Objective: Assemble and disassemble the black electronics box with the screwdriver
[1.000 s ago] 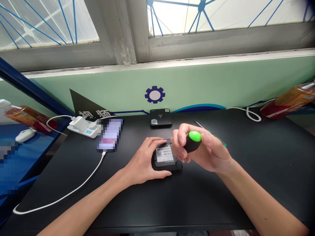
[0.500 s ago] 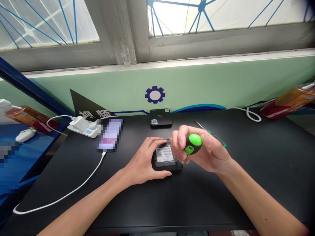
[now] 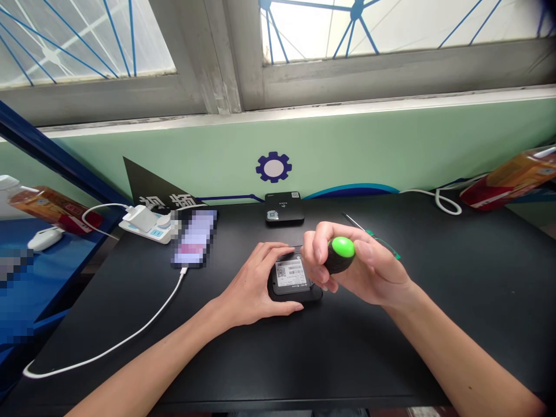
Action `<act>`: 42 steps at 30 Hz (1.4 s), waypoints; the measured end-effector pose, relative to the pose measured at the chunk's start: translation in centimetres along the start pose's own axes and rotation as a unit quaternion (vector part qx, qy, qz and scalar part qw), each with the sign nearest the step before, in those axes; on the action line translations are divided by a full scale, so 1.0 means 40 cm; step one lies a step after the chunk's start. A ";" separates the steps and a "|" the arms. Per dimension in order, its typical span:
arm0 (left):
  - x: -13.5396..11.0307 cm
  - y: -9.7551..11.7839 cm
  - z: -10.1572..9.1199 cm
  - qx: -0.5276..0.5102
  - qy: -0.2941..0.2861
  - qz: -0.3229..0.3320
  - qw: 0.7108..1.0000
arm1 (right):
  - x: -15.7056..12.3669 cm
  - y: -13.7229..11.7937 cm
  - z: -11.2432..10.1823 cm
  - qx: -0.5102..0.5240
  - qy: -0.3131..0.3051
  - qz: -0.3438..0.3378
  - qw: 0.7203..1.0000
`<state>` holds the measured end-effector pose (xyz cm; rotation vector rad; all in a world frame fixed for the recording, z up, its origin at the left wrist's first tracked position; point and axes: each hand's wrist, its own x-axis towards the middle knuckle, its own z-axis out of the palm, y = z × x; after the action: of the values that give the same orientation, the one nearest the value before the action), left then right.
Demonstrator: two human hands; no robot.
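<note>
A small black box (image 3: 292, 281) with a white label lies bottom-up on the black table (image 3: 304, 347). My left hand (image 3: 252, 286) wraps round its left side and holds it down. My right hand (image 3: 360, 269) is closed round a screwdriver with a black handle and green cap (image 3: 340, 253), tilted down toward the box's right edge. The screwdriver's tip is hidden behind my fingers.
A second black box (image 3: 284, 208) sits by the wall. A phone (image 3: 194, 237) on a white cable and a white power strip (image 3: 147, 223) lie at the left. A thin green-handled screwdriver (image 3: 373, 236) lies behind my right hand. Bottles (image 3: 508, 176) lie at both sides.
The screwdriver handle has turned in my right hand; a green side patch seen half a second ago is out of sight again. Both hands stay in place.
</note>
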<state>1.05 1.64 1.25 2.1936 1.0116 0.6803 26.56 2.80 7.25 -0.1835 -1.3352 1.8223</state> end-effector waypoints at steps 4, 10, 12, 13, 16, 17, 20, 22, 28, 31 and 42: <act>0.001 0.003 -0.002 0.000 0.001 -0.003 1.000 | -0.001 -0.001 0.003 0.008 0.001 0.001 1.000; 0.001 0.000 0.000 0.001 0.001 0.000 1.000 | 0.001 -0.001 0.006 -0.003 0.016 -0.007 1.000; 0.001 -0.001 0.001 0.002 0.003 0.000 1.000 | 0.000 0.000 0.002 -0.013 0.017 -0.004 1.000; 0.000 -0.001 0.001 0.002 0.003 0.000 1.000 | -0.001 0.001 0.000 -0.015 0.016 -0.002 1.000; 0.001 0.000 0.001 0.000 0.001 0.001 1.000 | -0.004 0.003 -0.002 -0.012 0.009 -0.003 1.000; 0.001 0.000 0.001 0.000 0.000 0.000 1.000 | -0.005 0.003 -0.001 -0.010 0.009 -0.004 1.000; 0.001 0.001 -0.001 -0.002 0.001 0.000 1.000 | -0.004 0.001 0.004 -0.004 0.019 -0.005 1.000; 0.001 0.001 -0.001 -0.004 -0.001 0.001 1.000 | -0.003 0.000 0.006 -0.008 0.022 -0.009 1.000; 0.000 -0.001 0.000 -0.005 -0.001 0.002 1.000 | -0.002 0.003 -0.005 -0.017 0.005 -0.004 1.000; 0.000 -0.001 0.001 -0.005 -0.003 0.001 1.000 | -0.002 0.004 -0.004 -0.013 0.010 -0.011 1.000; 0.001 -0.001 0.001 -0.002 -0.003 -0.002 1.000 | 0.001 0.001 0.001 -0.023 0.003 -0.012 1.000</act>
<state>1.08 1.67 1.19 2.1890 1.0093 0.6724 26.48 2.79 7.23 -0.1968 -1.3713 1.7702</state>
